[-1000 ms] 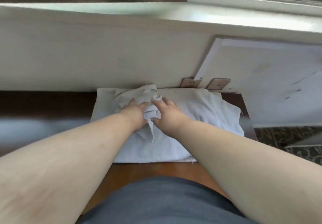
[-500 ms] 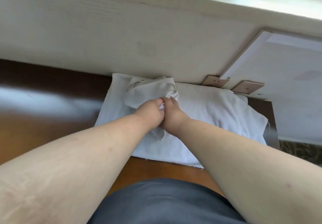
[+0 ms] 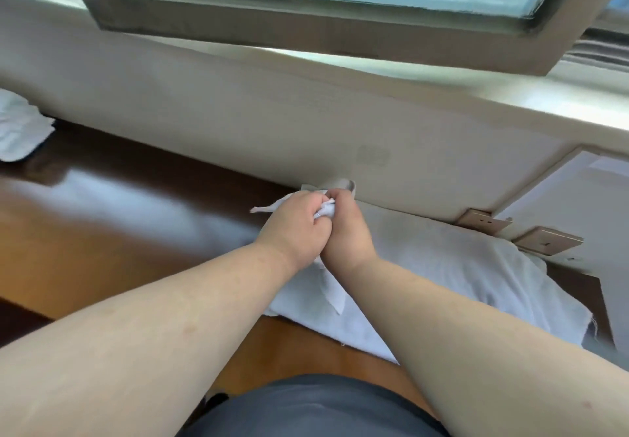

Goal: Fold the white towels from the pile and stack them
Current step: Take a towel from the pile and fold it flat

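Both hands, left (image 3: pixel 295 224) and right (image 3: pixel 347 232), pinch one bunched towel (image 3: pixel 327 211) above the pile (image 3: pixel 442 266). Thin, limp and light, it probably handles best held by its corners.

Towels (image 3: pixel 469 266) plain white; table (image 3: pixel 102 218) glossy reddish-brown wood (pale glare patch); wall (image 3: pixel 238 123) cream; garment (image 3: pixel 316 409) grey.

Bunched white towel (image 3: pixel 327 211) above pile (image 3: pixel 442 266)
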Tool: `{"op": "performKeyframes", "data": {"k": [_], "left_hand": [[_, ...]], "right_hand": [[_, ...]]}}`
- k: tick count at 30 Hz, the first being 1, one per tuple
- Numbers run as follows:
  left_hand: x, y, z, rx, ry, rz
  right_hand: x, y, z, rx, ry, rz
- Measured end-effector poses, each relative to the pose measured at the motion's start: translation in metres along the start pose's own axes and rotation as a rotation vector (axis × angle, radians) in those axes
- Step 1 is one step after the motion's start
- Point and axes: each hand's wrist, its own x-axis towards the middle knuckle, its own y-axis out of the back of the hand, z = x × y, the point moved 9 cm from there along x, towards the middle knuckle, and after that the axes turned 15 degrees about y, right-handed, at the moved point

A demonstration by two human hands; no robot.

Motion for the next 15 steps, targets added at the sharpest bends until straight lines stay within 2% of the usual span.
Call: {"op": "performKeyframes", "data": {"k": [1,3,7,8,9,10,11,15], "left_hand": [[-0.003,0.016,-0.005,-0.007,-0.007,0.022],[-0.011,0.047,-0.017,-0.031,-0.033,0.059],[-0.021,0.112,-0.049,-0.055,-0.094,0.086],[-0.022,0.13,-0.058,-0.056,-0.114,0.092],[-0.023,0.148,-0.067,-0.055,-0.142,0.102],[-0.025,0.167,-0.075,-0.054,-0.175,0.113],[-0.027,0.186,-0.082,-0.055,-0.208,0.121],[-0.033,0.267,-0.115,-0.054,-0.351,0.181]], "right_hand": [[-0.004,-0.018,-0.004,-0.064,-0.004,-0.057],[-0.01,-0.05,-0.022,-0.227,0.101,-0.092],[-0.022,-0.118,-0.041,-0.221,0.249,-0.129],[-0.024,-0.137,-0.039,-0.136,0.213,-0.11],[-0.029,-0.157,-0.043,-0.193,0.257,-0.138],[-0.031,-0.178,-0.045,-0.166,0.222,-0.117],[-0.033,-0.198,-0.052,-0.249,0.3,-0.135],[-0.038,-0.289,-0.074,-0.241,0.421,-0.159]]}}
